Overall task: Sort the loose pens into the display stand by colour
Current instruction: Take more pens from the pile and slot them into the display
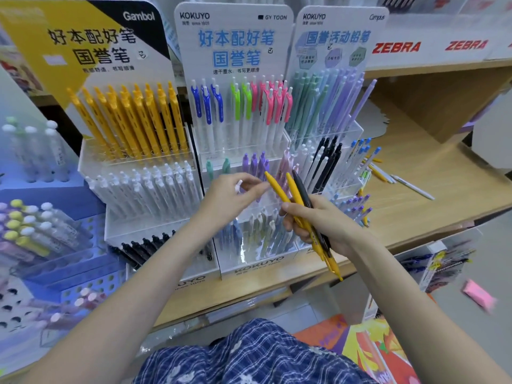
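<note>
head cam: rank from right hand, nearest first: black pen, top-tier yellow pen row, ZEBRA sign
1. black pen, held in the right hand with two yellow pens.
2. yellow pen row, upper left, Gambol stand.
3. ZEBRA sign, far upper right on the shelf.

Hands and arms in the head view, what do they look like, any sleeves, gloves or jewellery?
Both the left hand and right hand are bare: no gloves, rings or watch visible. The forearms are uncovered with no sleeves in view. Below them is blue-and-white checked clothing.
</note>
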Action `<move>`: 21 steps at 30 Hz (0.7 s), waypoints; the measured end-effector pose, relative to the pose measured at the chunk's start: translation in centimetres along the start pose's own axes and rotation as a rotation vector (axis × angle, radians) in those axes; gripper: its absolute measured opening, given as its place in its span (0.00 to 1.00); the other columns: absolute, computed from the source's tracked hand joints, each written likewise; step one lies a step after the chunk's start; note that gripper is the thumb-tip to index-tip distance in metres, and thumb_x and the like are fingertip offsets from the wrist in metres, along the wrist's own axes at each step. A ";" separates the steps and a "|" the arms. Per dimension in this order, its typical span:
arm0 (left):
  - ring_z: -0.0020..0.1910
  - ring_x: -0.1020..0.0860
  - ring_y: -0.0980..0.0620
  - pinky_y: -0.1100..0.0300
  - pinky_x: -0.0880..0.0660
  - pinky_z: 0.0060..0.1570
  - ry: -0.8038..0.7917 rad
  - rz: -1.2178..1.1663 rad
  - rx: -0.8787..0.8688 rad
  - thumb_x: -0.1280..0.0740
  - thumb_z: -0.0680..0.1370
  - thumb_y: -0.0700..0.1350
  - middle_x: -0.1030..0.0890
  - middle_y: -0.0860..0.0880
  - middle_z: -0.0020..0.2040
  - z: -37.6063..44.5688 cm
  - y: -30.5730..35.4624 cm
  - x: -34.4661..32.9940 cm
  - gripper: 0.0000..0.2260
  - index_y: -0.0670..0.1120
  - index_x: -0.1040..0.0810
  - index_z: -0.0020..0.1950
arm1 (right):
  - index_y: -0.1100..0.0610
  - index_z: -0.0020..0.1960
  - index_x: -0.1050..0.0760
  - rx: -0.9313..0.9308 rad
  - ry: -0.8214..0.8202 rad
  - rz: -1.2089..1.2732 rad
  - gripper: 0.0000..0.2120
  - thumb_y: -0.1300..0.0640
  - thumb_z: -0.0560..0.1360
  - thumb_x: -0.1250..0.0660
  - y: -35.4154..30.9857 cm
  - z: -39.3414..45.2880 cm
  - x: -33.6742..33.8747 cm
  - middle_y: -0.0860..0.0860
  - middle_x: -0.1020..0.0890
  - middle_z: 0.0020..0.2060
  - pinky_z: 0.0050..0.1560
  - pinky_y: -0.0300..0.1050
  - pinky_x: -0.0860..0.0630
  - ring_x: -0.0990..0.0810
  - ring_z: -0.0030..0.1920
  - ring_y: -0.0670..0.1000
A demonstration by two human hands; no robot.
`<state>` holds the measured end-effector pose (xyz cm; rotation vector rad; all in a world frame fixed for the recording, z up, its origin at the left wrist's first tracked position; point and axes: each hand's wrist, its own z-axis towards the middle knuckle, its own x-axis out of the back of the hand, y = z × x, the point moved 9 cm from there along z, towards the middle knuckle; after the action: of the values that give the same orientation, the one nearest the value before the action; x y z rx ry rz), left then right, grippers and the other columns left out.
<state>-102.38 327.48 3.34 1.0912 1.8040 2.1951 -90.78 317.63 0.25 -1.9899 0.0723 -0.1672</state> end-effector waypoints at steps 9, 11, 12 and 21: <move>0.21 0.39 0.60 0.70 0.44 0.18 0.096 -0.481 0.204 0.34 0.76 0.39 0.21 0.54 0.29 -1.8 -1.3 5.7 0.04 0.43 0.21 0.42 | 0.63 0.46 0.24 0.071 -0.045 0.084 0.07 0.59 0.77 0.36 -2.2 0.7 -1.6 0.54 0.21 0.31 0.22 0.36 0.37 0.34 0.23 0.46; 0.22 0.37 0.60 0.71 0.43 0.18 0.130 -0.515 0.188 0.34 0.76 0.39 0.19 0.50 0.35 -2.2 -1.4 7.1 0.04 0.44 0.20 0.43 | 0.65 0.45 0.26 0.104 0.074 0.261 0.05 0.62 0.77 0.37 -2.5 1.3 -0.7 0.52 0.21 0.28 0.20 0.34 0.39 0.36 0.20 0.44; 0.22 0.36 0.61 0.71 0.42 0.19 0.129 -0.496 0.174 0.34 0.76 0.38 0.18 0.48 0.37 -2.5 -1.3 7.4 0.04 0.44 0.20 0.44 | 0.65 0.46 0.26 0.121 0.142 0.356 0.04 0.63 0.77 0.37 -2.7 1.5 -0.4 0.51 0.21 0.27 0.19 0.33 0.39 0.37 0.19 0.43; 0.40 0.23 0.59 0.61 0.26 0.42 0.357 0.098 0.080 0.32 0.76 0.44 0.19 0.54 0.46 -3.7 -1.1 15.3 0.04 0.51 0.20 0.48 | 0.53 0.36 0.24 0.646 0.393 -0.058 0.08 0.58 0.73 0.30 -17.0 1.9 -4.1 0.45 0.29 0.20 0.23 0.37 0.33 0.31 0.20 0.44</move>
<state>-116.16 332.30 9.20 0.8593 2.0288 2.5300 -94.99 326.85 14.61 -1.2951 0.1877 -0.5471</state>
